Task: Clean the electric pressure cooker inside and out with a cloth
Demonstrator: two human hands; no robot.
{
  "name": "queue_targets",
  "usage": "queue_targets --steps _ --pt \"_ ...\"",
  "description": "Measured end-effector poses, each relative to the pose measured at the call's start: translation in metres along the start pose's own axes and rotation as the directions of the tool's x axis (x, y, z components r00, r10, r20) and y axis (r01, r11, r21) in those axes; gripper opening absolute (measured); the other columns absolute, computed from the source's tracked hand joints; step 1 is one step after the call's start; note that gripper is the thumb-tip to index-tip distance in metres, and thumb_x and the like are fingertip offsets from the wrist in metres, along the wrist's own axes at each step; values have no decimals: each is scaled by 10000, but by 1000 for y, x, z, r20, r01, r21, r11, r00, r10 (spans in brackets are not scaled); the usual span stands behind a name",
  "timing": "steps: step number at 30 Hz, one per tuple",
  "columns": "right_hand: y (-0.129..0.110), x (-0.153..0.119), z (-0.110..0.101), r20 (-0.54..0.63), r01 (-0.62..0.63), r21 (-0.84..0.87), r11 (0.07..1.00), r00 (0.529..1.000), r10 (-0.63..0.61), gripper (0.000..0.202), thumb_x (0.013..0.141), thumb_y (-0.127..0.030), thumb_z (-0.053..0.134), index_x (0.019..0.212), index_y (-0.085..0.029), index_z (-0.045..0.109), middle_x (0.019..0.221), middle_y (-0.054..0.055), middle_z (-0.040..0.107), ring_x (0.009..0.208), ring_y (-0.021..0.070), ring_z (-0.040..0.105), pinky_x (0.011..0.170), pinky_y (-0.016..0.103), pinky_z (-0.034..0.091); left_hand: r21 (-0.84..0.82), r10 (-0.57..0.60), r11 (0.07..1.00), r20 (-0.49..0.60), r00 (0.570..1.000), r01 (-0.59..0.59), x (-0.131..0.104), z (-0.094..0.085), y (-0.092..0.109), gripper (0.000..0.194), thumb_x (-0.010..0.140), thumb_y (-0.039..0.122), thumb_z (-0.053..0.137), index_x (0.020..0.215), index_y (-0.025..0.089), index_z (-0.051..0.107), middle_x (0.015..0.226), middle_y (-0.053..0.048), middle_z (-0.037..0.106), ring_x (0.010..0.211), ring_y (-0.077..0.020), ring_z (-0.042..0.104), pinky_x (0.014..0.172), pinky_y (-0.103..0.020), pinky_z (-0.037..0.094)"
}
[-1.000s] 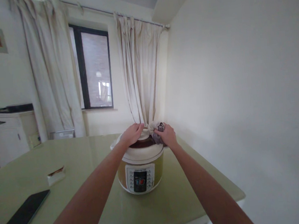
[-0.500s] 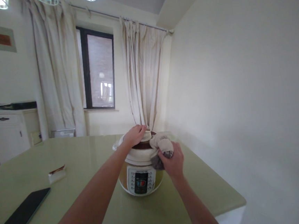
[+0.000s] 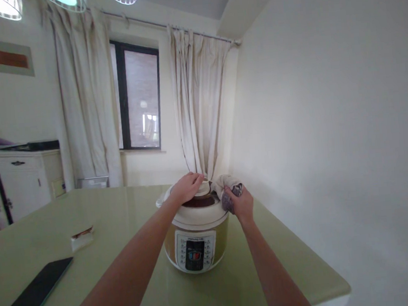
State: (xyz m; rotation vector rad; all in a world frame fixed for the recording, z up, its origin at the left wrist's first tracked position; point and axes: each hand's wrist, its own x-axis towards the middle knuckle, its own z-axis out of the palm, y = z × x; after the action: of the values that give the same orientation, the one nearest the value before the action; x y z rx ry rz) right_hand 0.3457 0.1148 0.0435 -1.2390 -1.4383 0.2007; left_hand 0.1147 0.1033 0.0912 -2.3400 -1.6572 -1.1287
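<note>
A round white and gold electric cooker (image 3: 194, 219) stands on the green tabletop (image 3: 124, 217), its black display panel facing me. My left hand (image 3: 188, 187) rests on top of the lid, with its fingers together over the pale lid handle (image 3: 203, 188). A bunched beige and grey cloth (image 3: 225, 189) is gripped in my right hand (image 3: 241, 202) and touches the right side of the lid rim. The fingertips of my right hand are partly hidden by the cloth.
To the left lie a dark tablet or phone (image 3: 31, 296) and a small white packet (image 3: 82, 239). Behind are a white cabinet (image 3: 24, 183), curtains (image 3: 86, 111) and a window (image 3: 143, 96). A bare wall (image 3: 322, 114) rises beyond the table's right edge.
My right hand and the cloth have moved up and to the right, from the cooker's front right side to the lid rim. My left hand stays on the lid. The view has shifted slightly.
</note>
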Motion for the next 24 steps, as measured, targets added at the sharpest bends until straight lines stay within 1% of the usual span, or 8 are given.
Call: queue_targets --steps 4,6,9,11,14,16,20,24 --pt "-17 -48 -5 -39 236 1 972 971 -236 431 831 -516 690 1121 -198 682 1089 128 726 1029 300 668 919 424 528 -10 -17 1000 2 1000 17 0 0 1 613 1069 531 247 1128 212 766 1104 -98 746 1113 -253 683 1022 -355 485" --pt "-20 -88 -7 -99 430 16 903 899 -427 491 831 -457 713 1241 -196 646 1251 164 672 1171 320 627 994 465 520 -14 -21 1000 -1 1000 21 -1 -1 2 615 1069 534 247 1126 207 764 1104 -101 746 1116 -255 682 1029 -357 482" --pt "-10 -133 -11 -94 610 -1 793 789 -607 506 819 -361 747 1290 -218 629 1272 170 650 1146 322 629 955 475 547 -12 -34 999 7 999 34 -2 -2 3 599 1067 531 258 1151 215 760 1119 -100 740 1117 -255 678 1035 -364 480" --pt "5 -147 -14 -80 613 -2 790 788 -611 489 807 -320 753 1271 -226 632 1214 156 671 1077 311 653 899 458 570 -10 -36 999 19 999 36 -2 -3 4 595 1068 529 258 1163 222 759 1121 -98 737 1115 -253 679 1037 -365 480" --pt "25 -154 -16 -89 451 22 892 890 -448 454 812 -313 741 1240 -226 616 1149 134 689 1005 298 680 833 431 594 -15 -15 1000 17 1000 15 -2 -3 4 606 1070 535 246 1136 231 766 1106 -94 741 1106 -251 684 1033 -361 480" --pt "29 -157 -14 -109 381 23 924 920 -377 431 834 -329 725 1235 -229 605 1124 129 691 982 298 682 807 429 597 -4 -7 1000 13 1000 7 -1 -3 4 610 1070 540 245 1125 233 769 1076 -94 745 1088 -253 689 1021 -363 485" --pt "7 -170 -5 -106 512 -47 858 851 -514 477 822 -370 727 1259 -225 601 1181 162 680 1052 344 646 874 494 565 13 -10 1000 15 1000 10 -1 -3 6 605 1068 546 255 1144 230 765 1085 -100 746 1095 -250 683 1031 -365 481" --pt "-32 -178 4 51 655 -74 752 755 -653 481 757 -264 666 1235 -235 623 1192 134 700 1107 357 627 989 526 497 0 -19 1000 21 1000 19 -2 -4 8 585 1064 539 274 1162 234 763 1126 -105 743 1113 -250 674 1052 -375 477"
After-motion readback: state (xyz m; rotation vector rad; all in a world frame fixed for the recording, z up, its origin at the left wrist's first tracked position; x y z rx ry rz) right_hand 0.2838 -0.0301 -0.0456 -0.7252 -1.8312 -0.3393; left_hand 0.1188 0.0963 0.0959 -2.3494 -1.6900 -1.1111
